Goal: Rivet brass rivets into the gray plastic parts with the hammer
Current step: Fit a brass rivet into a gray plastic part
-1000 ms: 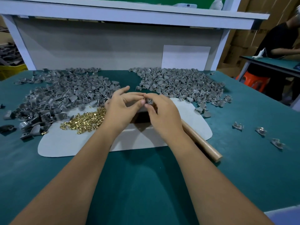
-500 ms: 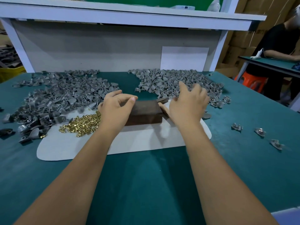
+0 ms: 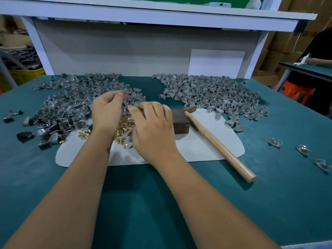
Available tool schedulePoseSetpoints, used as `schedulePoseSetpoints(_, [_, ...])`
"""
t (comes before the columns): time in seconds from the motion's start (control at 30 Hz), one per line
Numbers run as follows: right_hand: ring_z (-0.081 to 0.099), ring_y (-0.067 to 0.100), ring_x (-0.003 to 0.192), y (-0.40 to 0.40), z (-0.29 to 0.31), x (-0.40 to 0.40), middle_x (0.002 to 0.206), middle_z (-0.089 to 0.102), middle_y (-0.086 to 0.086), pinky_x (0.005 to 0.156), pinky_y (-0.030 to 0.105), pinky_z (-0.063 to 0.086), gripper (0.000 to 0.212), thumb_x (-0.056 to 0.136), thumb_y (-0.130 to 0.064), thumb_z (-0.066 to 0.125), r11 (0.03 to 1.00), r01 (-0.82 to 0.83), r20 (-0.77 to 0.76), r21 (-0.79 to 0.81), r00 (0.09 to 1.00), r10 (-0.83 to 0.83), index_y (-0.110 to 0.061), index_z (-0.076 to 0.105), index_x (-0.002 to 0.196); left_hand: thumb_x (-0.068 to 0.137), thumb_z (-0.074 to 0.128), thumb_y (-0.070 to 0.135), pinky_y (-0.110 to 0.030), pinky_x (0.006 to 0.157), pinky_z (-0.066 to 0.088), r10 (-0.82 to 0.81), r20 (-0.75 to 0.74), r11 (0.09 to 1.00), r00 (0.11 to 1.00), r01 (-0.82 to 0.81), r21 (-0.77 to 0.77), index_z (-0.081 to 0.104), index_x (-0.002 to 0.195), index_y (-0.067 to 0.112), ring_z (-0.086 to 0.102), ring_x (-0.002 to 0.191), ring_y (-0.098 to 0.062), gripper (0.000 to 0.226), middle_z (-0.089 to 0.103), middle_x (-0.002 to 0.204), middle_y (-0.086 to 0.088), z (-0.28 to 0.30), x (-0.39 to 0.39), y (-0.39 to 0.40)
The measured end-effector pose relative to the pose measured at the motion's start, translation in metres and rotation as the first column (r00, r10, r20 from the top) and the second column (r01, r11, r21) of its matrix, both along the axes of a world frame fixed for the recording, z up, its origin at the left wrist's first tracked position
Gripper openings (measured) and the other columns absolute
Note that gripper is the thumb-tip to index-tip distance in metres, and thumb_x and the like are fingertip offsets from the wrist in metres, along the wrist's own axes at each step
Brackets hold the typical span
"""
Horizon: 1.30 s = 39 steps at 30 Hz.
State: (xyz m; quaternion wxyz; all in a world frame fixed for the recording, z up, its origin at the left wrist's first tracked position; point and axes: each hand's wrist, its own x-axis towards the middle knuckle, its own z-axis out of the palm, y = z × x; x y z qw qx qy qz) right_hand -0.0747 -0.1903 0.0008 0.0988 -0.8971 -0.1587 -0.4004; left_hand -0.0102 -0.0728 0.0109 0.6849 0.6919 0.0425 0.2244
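My left hand reaches into the left heap of gray plastic parts, its fingers curled at the heap's near edge; whether they hold a part is unclear. My right hand hovers over the small pile of brass rivets, fingers loosely curled, nothing visible in them. A single gray part lies between the two hands' fingertips. The hammer lies on the white mat to the right, wooden handle pointing toward me. A dark block sits beside my right hand.
A second heap of gray parts fills the back right of the green table. Three separate parts lie in a row at the far right. A white shelf frame stands behind. A person sits at another table.
Both hands have left the dark block and moved left. The left hand went to the left heap, the right hand came back from the right heap to above the rivets.
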Motion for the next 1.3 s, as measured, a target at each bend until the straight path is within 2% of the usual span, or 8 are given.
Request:
schedulePoseSetpoints(0.1, [0.051, 0.029, 0.098, -0.007, 0.001, 0.005, 0.101, 0.060, 0.006, 0.090, 0.037, 0.032, 0.031, 0.081, -0.009, 0.058, 0.990, 0.076, -0.052, 0.115, 0.996, -0.070, -0.014, 0.066, 0.110, 0.092, 0.059, 0.018, -0.012, 0.060, 0.046, 0.137, -0.075, 0.989, 0.988, -0.131, 0.070, 0.075, 0.100, 0.026, 0.054, 0.067, -0.004, 0.020, 0.071, 0.072, 0.025, -0.003, 0.007, 0.019])
schedulePoseSetpoints(0.23, [0.050, 0.029, 0.098, -0.017, -0.003, 0.013, 0.100, 0.060, 0.006, 0.088, 0.037, 0.031, 0.027, 0.084, -0.008, 0.054, 0.984, 0.117, -0.143, 0.135, 0.985, -0.098, -0.014, 0.068, 0.107, 0.092, 0.059, 0.017, -0.041, 0.092, 0.055, 0.227, -0.180, 0.909, 0.957, -0.142, 0.393, 0.073, 0.110, 0.029, 0.068, 0.098, -0.026, 0.026, 0.071, 0.117, 0.008, -0.015, 0.009, 0.034])
schedulePoseSetpoints(0.4, [0.053, 0.031, 0.086, -0.005, -0.007, 0.010, 0.084, 0.061, 0.009, 0.075, 0.038, 0.035, 0.014, 0.076, -0.005, 0.061, 0.999, -0.048, -0.138, 0.024, 0.989, 0.050, -0.009, 0.070, 0.087, 0.087, 0.058, 0.014, -0.040, 0.089, 0.055, 0.258, -0.258, 0.708, 0.931, -0.001, 0.706, 0.070, 0.115, 0.032, 0.065, 0.083, -0.028, 0.036, 0.073, 0.102, -0.006, -0.023, 0.009, 0.035])
schedulePoseSetpoints(0.53, [0.056, 0.031, 0.078, 0.011, -0.010, 0.004, 0.077, 0.061, 0.010, 0.066, 0.036, 0.039, 0.005, 0.074, -0.013, 0.065, 0.978, -0.173, -0.126, -0.121, 0.979, 0.157, -0.009, 0.065, 0.073, 0.085, 0.058, 0.004, -0.032, 0.081, 0.052, 0.227, -0.243, 0.698, 0.943, 0.017, 0.716, 0.073, 0.113, 0.026, 0.064, 0.097, -0.028, 0.038, 0.071, 0.114, -0.008, -0.024, 0.011, 0.036])
schedulePoseSetpoints(0.7, [0.046, 0.026, 0.107, 0.026, -0.018, 0.003, 0.110, 0.055, 0.007, 0.067, 0.032, 0.034, 0.024, 0.092, -0.027, 0.047, 0.970, -0.228, -0.396, -0.088, 0.901, 0.176, -0.012, 0.063, 0.102, 0.079, 0.055, -0.007, -0.026, 0.083, 0.046, 0.180, -0.180, 0.759, 0.967, -0.020, 0.650, 0.074, 0.110, 0.020, 0.064, 0.103, -0.025, 0.045, 0.072, 0.113, -0.006, -0.019, 0.007, 0.034])
schedulePoseSetpoints(0.9, [0.045, 0.025, 0.104, 0.025, -0.019, 0.009, 0.106, 0.054, 0.006, 0.068, 0.031, 0.037, 0.017, 0.088, -0.015, 0.050, 0.971, -0.239, -0.463, 0.013, 0.859, 0.218, -0.011, 0.062, 0.100, 0.087, 0.059, 0.024, -0.046, 0.104, 0.033, 0.456, -0.222, 0.508, 0.862, -0.047, 0.860, 0.072, 0.107, 0.024, 0.043, 0.128, -0.038, 0.024, 0.067, 0.114, -0.014, -0.020, 0.006, 0.038])
schedulePoseSetpoints(1.07, [0.046, 0.025, 0.103, 0.025, -0.018, 0.010, 0.100, 0.053, 0.007, 0.077, 0.037, 0.046, 0.018, 0.090, -0.018, 0.053, 0.970, -0.225, -0.494, 0.092, 0.836, 0.241, -0.008, 0.066, 0.096, 0.083, 0.057, 0.008, -0.040, 0.085, 0.054, 0.377, -0.222, 0.586, 0.899, -0.046, 0.809, 0.076, 0.097, 0.023, 0.063, 0.092, -0.034, 0.028, 0.073, 0.099, -0.009, -0.020, 0.005, 0.038])
schedulePoseSetpoints(1.3, [0.050, 0.025, 0.098, 0.021, -0.016, 0.011, 0.097, 0.057, 0.007, 0.078, 0.040, 0.049, 0.013, 0.089, -0.011, 0.054, 0.961, -0.234, -0.509, 0.145, 0.816, 0.275, -0.008, 0.067, 0.090, 0.088, 0.049, -0.002, -0.036, 0.077, 0.053, 0.318, -0.141, 0.706, 0.937, -0.135, 0.695, 0.075, 0.106, 0.016, 0.064, 0.095, -0.034, 0.036, 0.072, 0.112, -0.011, -0.023, 0.007, 0.040])
